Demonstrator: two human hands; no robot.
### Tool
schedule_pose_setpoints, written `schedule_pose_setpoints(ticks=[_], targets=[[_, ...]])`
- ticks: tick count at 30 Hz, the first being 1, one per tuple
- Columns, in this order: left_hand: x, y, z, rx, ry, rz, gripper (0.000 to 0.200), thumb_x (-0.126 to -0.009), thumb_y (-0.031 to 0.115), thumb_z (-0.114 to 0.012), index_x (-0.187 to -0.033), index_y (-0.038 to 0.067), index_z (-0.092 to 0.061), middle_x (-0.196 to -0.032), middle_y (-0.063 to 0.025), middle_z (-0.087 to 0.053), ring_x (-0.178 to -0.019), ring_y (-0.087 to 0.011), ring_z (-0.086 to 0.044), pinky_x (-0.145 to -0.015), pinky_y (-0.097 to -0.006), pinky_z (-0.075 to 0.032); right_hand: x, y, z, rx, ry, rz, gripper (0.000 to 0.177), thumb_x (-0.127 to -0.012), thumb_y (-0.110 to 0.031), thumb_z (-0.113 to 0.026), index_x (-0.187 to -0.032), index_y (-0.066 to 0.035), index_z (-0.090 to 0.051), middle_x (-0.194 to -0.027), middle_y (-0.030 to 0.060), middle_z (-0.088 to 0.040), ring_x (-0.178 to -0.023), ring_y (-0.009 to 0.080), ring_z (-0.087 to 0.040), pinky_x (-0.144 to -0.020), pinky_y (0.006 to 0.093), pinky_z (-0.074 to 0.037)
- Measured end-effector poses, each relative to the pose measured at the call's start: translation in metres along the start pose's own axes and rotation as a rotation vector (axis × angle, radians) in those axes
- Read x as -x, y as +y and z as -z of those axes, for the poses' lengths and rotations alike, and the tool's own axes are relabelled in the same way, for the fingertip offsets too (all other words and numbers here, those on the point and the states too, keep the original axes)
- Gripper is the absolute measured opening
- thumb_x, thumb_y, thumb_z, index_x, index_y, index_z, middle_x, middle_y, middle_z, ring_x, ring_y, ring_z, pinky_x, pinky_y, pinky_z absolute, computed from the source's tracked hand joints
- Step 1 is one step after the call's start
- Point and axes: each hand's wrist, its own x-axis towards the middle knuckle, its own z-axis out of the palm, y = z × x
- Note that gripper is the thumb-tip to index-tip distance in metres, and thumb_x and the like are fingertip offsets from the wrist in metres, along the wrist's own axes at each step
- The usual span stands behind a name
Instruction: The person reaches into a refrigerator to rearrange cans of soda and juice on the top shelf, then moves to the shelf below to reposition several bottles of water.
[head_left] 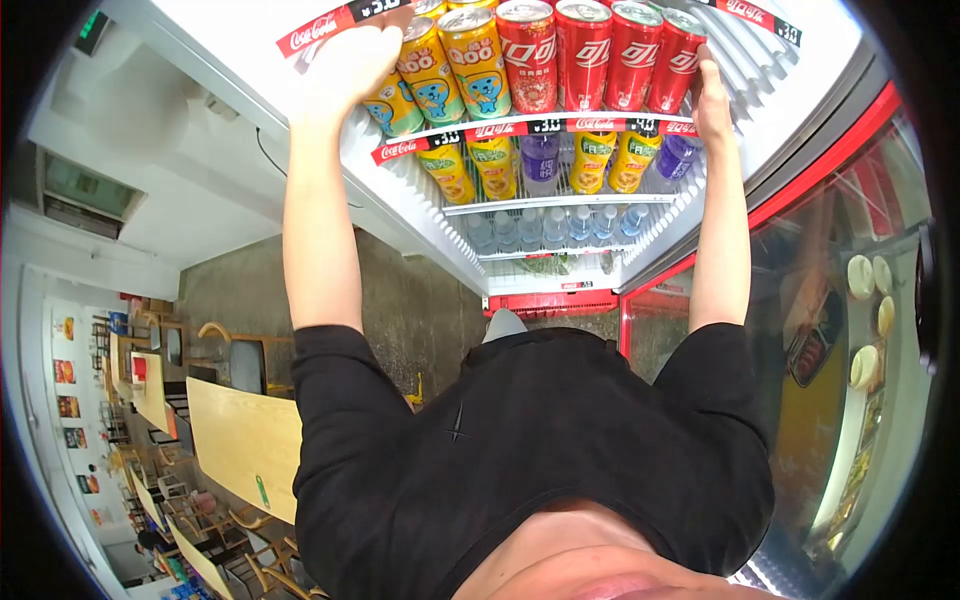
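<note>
Both of my hands reach into an upright drinks fridge at the top shelf. My left hand, pale in the bright light, is at the left end of the can row, its fingers stretched out by the yellow Qoo cans and overlapping the upper price strip. At the other end, my right hand lies along the side of the outermost red Coca-Cola can, fingers extended and pointing up. Between the hands stand more red cola cans in a front row. Part of each hand's fingers is hidden.
A red shelf price strip runs below the cans. Lower shelves hold yellow bottles, purple-labelled bottles and clear water bottles. The red-framed glass door stands swung out at right. Wooden tables and chairs are at left.
</note>
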Motion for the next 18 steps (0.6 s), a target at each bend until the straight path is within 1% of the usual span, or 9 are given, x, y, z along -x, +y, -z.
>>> schedule_pose_setpoints(ticks=[2, 5, 6, 9, 10, 13, 14, 15, 18], targets=[[0.017, 0.008, -0.012, -0.247, 0.188, -0.120, 0.034, -0.101, 0.033, -0.056, -0.126, 0.013, -0.066, -0.106, -0.0161, -0.069, -0.110, -0.0339, -0.066, -0.095, -0.0497, -0.050, 0.001, 0.000, 0.001, -0.011, -0.013, -0.015, 0.070, -0.108, -0.043, -0.044, -0.156, 0.007, -0.035, -0.164, 0.0182, -0.034, -0.152, 0.0254, -0.033, -0.125, 0.0349, -0.023], [0.036, 0.027, -0.025, -0.268, 0.571, -0.137, 0.031, -0.098, 0.029, -0.060, -0.120, 0.009, -0.067, -0.099, -0.0149, -0.065, -0.106, -0.0347, -0.063, -0.091, -0.0488, -0.049, -0.006, 0.011, 0.010, 0.056, -0.023, -0.003, 0.068, -0.107, -0.042, -0.047, -0.153, 0.008, -0.041, -0.160, 0.0177, -0.042, -0.148, 0.0244, -0.039, -0.124, 0.0343, -0.026], [0.038, 0.042, -0.022, -0.044, 0.502, 0.071, 0.028, -0.098, 0.023, -0.062, -0.119, 0.006, -0.069, -0.117, -0.0151, -0.066, -0.110, -0.0362, -0.061, -0.097, -0.0476, -0.049, 0.010, -0.017, -0.007, 0.039, -0.044, 0.015, 0.065, -0.106, -0.040, -0.052, -0.149, 0.009, -0.046, -0.151, 0.0156, -0.053, -0.141, 0.0233, -0.046, -0.120, 0.0338, -0.030], [0.042, 0.048, -0.032, 0.201, 0.751, 0.052, 0.032, -0.094, 0.030, -0.067, -0.112, 0.003, -0.068, -0.111, -0.0177, -0.065, -0.105, -0.0363, -0.060, -0.092, -0.0471, -0.047, -0.003, 0.002, 0.005, 0.044, -0.079, 0.037, 0.064, -0.102, -0.039, -0.061, -0.145, 0.007, -0.051, -0.141, 0.0139, -0.061, -0.132, 0.0212, -0.053, -0.115, 0.0323, -0.034], [0.046, 0.048, -0.037, 0.235, 0.721, 0.088, 0.034, -0.093, 0.028, -0.070, -0.115, 0.002, -0.067, -0.115, -0.0186, -0.064, -0.108, -0.0363, -0.060, -0.094, -0.0478, -0.047, 0.004, -0.009, -0.002, 0.057, -0.040, 0.031, 0.063, -0.101, -0.038, -0.062, -0.145, 0.006, -0.052, -0.139, 0.0142, -0.061, -0.129, 0.0205, -0.055, -0.114, 0.0323, -0.036], [0.049, 0.049, -0.046, 0.299, 0.764, 0.073, 0.034, -0.093, 0.025, -0.068, -0.118, 0.002, -0.067, -0.118, -0.0185, -0.064, -0.113, -0.0365, -0.059, -0.099, -0.0485, -0.046, -0.003, 0.006, 0.009, 0.068, -0.077, 0.033, 0.062, -0.101, -0.037, -0.063, -0.145, 0.005, -0.053, -0.139, 0.0140, -0.061, -0.127, 0.0202, -0.056, -0.113, 0.0329, -0.037], [0.050, 0.048, -0.050, 0.308, 0.768, 0.079, 0.035, -0.094, 0.023, -0.067, -0.121, 0.001, -0.066, -0.119, -0.0179, -0.064, -0.116, -0.0370, -0.058, -0.105, -0.0489, -0.044, -0.008, 0.016, 0.016, 0.096, -0.071, 0.030, 0.062, -0.101, -0.036, -0.063, -0.146, 0.005, -0.052, -0.140, 0.0143, -0.061, -0.128, 0.0207, -0.056, -0.113, 0.0335, -0.038], [0.050, 0.048, -0.052, 0.319, 0.781, 0.065, 0.036, -0.094, 0.023, -0.067, -0.122, 0.001, -0.065, -0.120, -0.0182, -0.064, -0.117, -0.0373, -0.058, -0.106, -0.0493, -0.043, 0.002, 0.000, 0.004, 0.080, -0.027, 0.010, 0.061, -0.101, -0.035, -0.063, -0.145, 0.005, -0.053, -0.139, 0.0143, -0.061, -0.129, 0.0214, -0.056, -0.113, 0.0336, -0.038], [0.050, 0.043, -0.061, 0.319, 0.813, 0.027, 0.039, -0.095, 0.023, -0.065, -0.125, -0.001, -0.060, -0.125, -0.0194, -0.063, -0.122, -0.0381, -0.056, -0.112, -0.0511, -0.039, -0.009, 0.020, 0.017, 0.095, -0.032, 0.041, 0.059, -0.101, -0.036, -0.063, -0.142, 0.006, -0.055, -0.138, 0.0145, -0.062, -0.129, 0.0219, -0.056, -0.113, 0.0335, -0.037]])
